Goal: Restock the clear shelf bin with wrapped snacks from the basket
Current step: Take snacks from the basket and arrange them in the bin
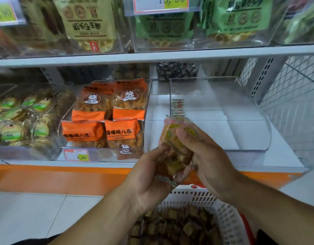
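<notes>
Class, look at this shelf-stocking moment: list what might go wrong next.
1. Both hands, left hand and right hand, pinch a stack of clear-wrapped brown snacks over the gap before the clear plastic shelf bin; some may slip.
2. They might miss the white perforated basket below.

Soft, even indoor light fills the view, with no hard shadows; it seems to come from above, though no lamp shows. The white shelf (152, 57) is bright but not blown out. Below it, the recess behind the bins is dim. The clear bin (249, 138) carries pale reflections on its walls and a whitish sheen along its curved front lip. The bags on the top row look hazy behind glossy plastic. The wide lens bends the shelf edges, and the wire mesh (297, 89) at right leans and smears. The left edge is blurred, the green packs (14, 124) soft. Both hands (184, 161) are a little soft, their wrapped snacks (177, 147) showing glints.
</notes>
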A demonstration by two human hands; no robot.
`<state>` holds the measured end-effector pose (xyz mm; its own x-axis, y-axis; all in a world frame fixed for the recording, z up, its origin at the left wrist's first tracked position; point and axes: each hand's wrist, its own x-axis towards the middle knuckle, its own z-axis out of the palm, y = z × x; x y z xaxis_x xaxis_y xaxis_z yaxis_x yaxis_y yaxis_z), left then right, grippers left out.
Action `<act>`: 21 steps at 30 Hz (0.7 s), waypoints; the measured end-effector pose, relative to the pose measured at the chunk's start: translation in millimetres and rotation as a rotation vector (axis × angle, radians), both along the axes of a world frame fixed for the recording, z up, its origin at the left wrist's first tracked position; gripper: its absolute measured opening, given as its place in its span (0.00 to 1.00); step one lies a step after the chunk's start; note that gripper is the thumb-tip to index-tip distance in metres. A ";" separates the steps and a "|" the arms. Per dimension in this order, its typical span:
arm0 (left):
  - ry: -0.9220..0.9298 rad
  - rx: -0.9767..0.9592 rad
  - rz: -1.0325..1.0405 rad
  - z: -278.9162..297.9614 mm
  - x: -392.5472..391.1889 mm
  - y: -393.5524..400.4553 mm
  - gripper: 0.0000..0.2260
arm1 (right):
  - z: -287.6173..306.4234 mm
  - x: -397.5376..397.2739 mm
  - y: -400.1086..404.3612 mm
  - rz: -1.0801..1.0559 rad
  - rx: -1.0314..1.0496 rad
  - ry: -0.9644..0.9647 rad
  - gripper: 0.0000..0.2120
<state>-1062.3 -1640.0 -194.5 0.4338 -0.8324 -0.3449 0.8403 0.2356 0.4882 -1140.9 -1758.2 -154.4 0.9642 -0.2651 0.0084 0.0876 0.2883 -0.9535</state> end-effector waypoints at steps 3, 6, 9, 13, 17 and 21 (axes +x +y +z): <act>0.016 0.004 0.036 7.4 -1.4 -1.3 0.09 | 3.4 2.0 -3.9 -0.062 0.091 -0.055 0.23; 0.008 0.024 0.084 13.8 -1.6 -1.0 0.10 | 6.7 3.4 -8.5 -0.137 0.124 -0.084 0.26; -0.011 0.039 0.138 20.3 0.7 2.1 0.09 | 7.6 2.2 -15.6 -0.201 0.097 -0.088 0.28; -0.135 0.057 0.254 23.3 3.2 9.0 0.10 | 6.2 -3.1 -14.5 -0.142 -0.045 0.008 0.23; -0.290 0.103 0.306 22.5 -0.7 13.7 0.14 | -0.6 -6.3 -7.5 -0.037 -0.062 0.109 0.23; -0.341 0.175 0.356 20.3 -4.2 16.7 0.18 | 0.2 -5.2 -10.9 -0.058 -0.116 0.181 0.21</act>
<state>-1066.4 -1623.3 -174.2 0.7911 -0.5559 -0.2553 0.5095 0.3679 0.7778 -1146.2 -1769.1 -154.1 0.9360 -0.3272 -0.1302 -0.0753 0.1751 -0.9817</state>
